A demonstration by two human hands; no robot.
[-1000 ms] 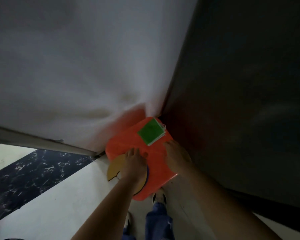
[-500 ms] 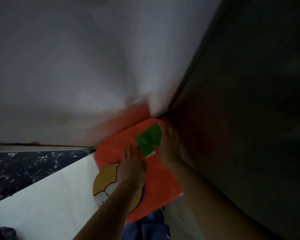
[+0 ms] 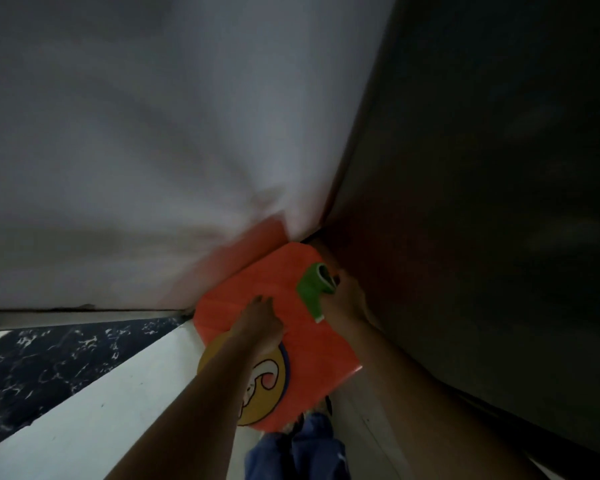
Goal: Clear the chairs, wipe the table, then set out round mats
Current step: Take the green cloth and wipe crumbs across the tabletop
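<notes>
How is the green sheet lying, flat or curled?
Curled. The green sheet rolls over at its far end, where the right hand holds it; the near end looks flat.

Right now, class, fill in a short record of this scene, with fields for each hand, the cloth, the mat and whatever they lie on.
Left hand: lies on the orange top at the round mat's upper edge; grip unclear
Right hand: fingers grip the green cloth, which is bent upward
Round mat: yellow with a drawn figure, on the orange top, partly under the left forearm
Orange top: square, rounded corners, tucked into a corner
Surroundings: white wall behind, dark panel to the right
</notes>
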